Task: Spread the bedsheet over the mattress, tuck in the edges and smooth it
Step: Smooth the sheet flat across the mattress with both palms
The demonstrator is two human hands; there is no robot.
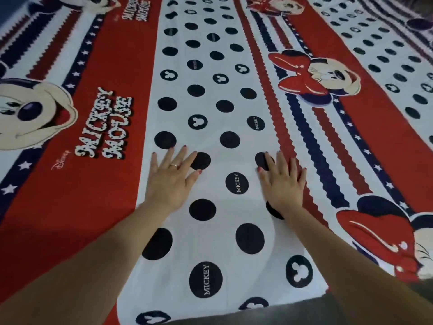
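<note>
The bedsheet [210,102] lies spread flat across the bed and fills nearly the whole view, running away from the person toward the far end. Its print consists of a white central band with black dots, some dots lettered "MICKEY" and some carrying a mouse-head outline, flanked on both sides by red bands with cartoon mouse figures, navy star stripes and zigzag stripes. Both forearms extend forward over the white band. The left hand [169,179] rests palm down on the sheet at the left part of the white band, close to the border with the red band; its fingers are straight and fanned apart, grasping nothing, and a ring [174,165] sits on one finger. The right hand [284,184] rests palm down at the right edge of the white band, next to the red zigzag border; its fingers are likewise extended and slightly spread, holding nothing, with the fingertips partly covering a black dot. The two hands are level with each other and apart, with a "MICKEY" dot between them. The sheet surface around the hands appears smooth, with a faint soft fold curving through the white band nearer the person. At the bottom edge the sheet ends against a dark strip [304,310]; what that strip is cannot be determined.
</note>
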